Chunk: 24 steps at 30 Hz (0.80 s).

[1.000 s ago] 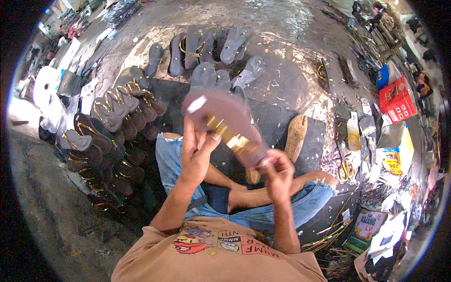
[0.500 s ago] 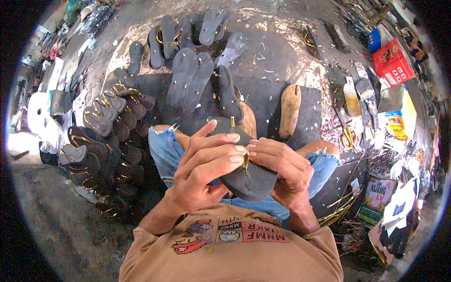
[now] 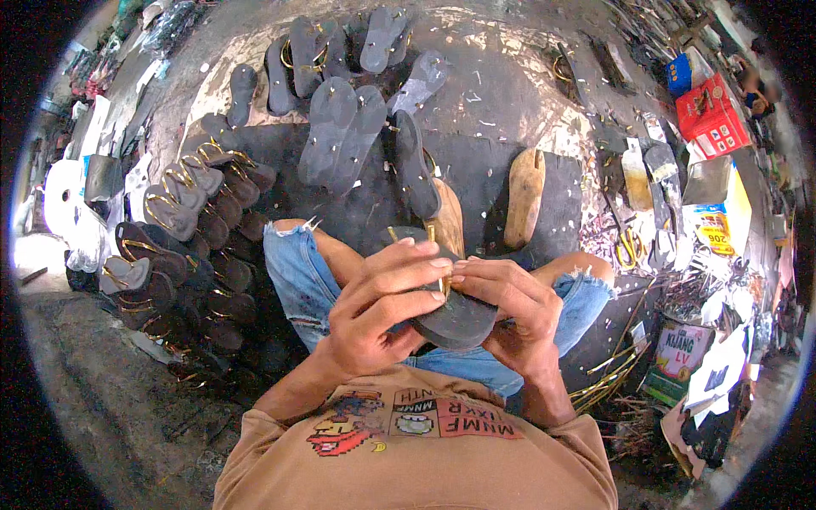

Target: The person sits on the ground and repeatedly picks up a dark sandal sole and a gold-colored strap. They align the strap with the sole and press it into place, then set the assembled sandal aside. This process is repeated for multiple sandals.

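A dark grey sandal sole [image 3: 463, 319] lies across my lap, held by both hands. My left hand [image 3: 378, 310] wraps over its left side, fingers curled across the top. My right hand [image 3: 510, 310] supports it from the right and pinches a thin gold strap [image 3: 444, 283] at the sole's upper edge, where my fingertips meet. Another gold strap end [image 3: 430, 233] sticks up just beyond the sole. My knees in torn blue jeans [image 3: 293, 272] frame the sandal.
Rows of finished dark sandals with gold straps [image 3: 183, 221] pile at my left. Several grey soles [image 3: 340, 127] lie on the black mat ahead. Two wooden shoe lasts [image 3: 523, 195] stand beyond my knees. Red box [image 3: 712, 115], tools and a tin [image 3: 680, 357] crowd the right.
The sandal came down from raised in front of me to my lap. Both hands closed in on it, and my fingers now pinch the gold strap at its edge.
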Motion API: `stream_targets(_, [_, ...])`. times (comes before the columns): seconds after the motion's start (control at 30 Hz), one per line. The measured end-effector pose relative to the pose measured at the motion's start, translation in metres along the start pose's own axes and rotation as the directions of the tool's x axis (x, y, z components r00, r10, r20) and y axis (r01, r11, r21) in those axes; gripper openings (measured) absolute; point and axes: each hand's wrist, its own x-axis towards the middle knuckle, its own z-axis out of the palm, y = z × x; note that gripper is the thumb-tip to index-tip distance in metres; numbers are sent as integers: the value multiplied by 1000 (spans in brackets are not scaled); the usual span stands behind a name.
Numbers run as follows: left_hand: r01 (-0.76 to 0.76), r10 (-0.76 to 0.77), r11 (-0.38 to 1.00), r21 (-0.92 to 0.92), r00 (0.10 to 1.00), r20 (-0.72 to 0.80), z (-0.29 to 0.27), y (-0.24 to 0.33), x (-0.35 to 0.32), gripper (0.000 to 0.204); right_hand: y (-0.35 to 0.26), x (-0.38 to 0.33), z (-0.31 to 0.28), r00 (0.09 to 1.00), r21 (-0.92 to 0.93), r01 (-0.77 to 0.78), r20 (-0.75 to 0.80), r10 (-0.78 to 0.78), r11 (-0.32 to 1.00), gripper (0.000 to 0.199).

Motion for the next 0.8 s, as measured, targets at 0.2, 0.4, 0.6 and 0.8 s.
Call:
stream_targets(0.2, [14,-14,1000,0,1000,17,-4,3,-9,45,8,-10,9,998,22,61,1,-61,998,62])
stream_targets(0.4, [256,-224,960,-114,945,239,5,-11,-29,45,-1,-7,22,967,-87,-185,161,197,979,80])
stream_targets(0.6, [272,-258,962,-27,936,238,5,-19,-26,40,61,-56,49,988,277,-143,-10,151,950,43])
stream_targets(0.8, [552,-742,460,-695,669,40,-37,-96,22,74,148,-11,48,777,-137,-616,-269,570,775,66])
